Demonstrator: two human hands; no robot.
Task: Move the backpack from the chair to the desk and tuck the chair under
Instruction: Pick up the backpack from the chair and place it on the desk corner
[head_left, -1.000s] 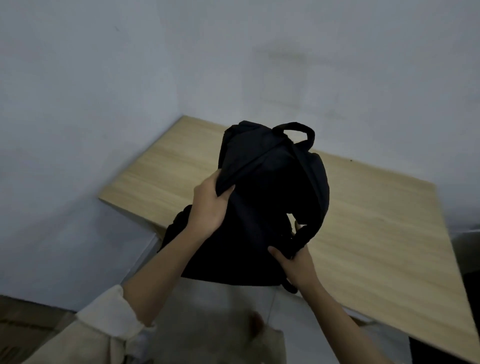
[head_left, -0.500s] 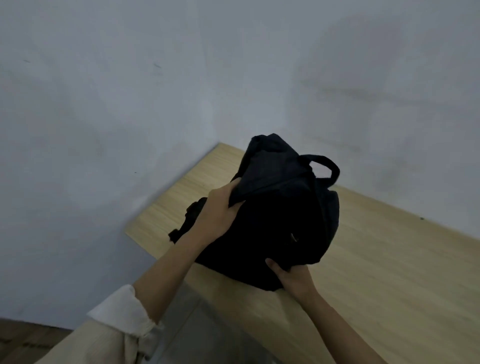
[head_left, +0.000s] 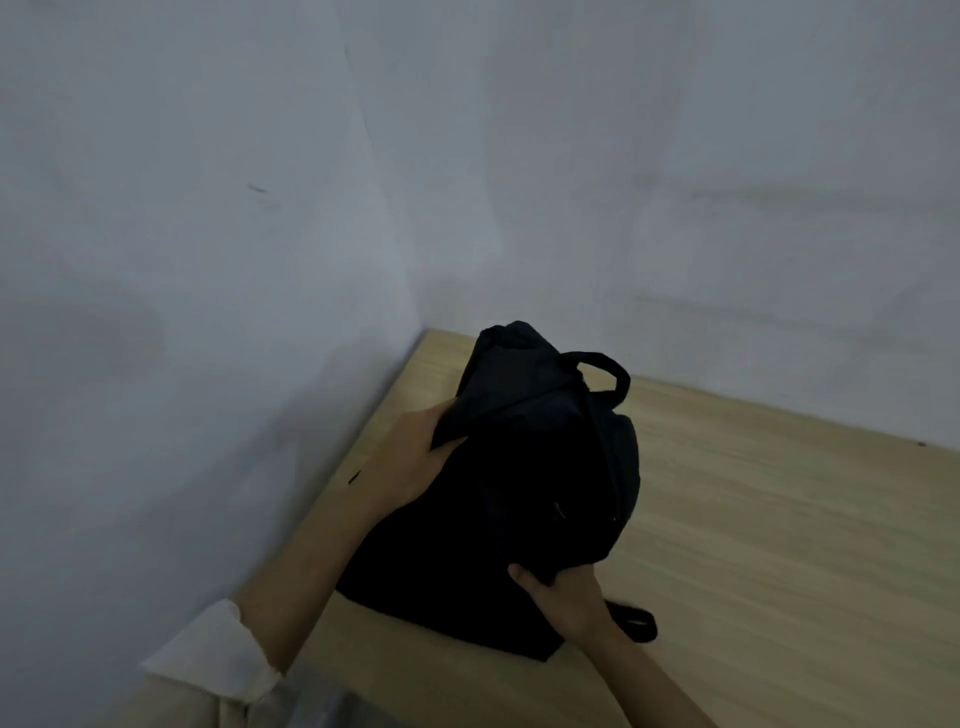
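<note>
The black backpack (head_left: 524, 488) rests on the desk (head_left: 769, 519) near the wall corner, left hand (head_left: 415, 457) and right hand (head_left: 566, 597) both clamped on its fabric, so the person should probably release it and turn to the unseen chair.

The black backpack (head_left: 524, 499) sits on the light wooden table (head_left: 769, 530), close to the corner where the two grey walls (head_left: 208, 260) meet. Its top carry handle (head_left: 605, 371) arches up on the side facing the far wall. The left hand (head_left: 415, 460) grips a fold of fabric on the backpack's upper left side; the right hand (head_left: 563, 597) clutches fabric at its lower right edge. A strap loop (head_left: 636, 621) lies on the table just right of that hand. A cream sleeve (head_left: 213, 657) covers the left arm.
</note>
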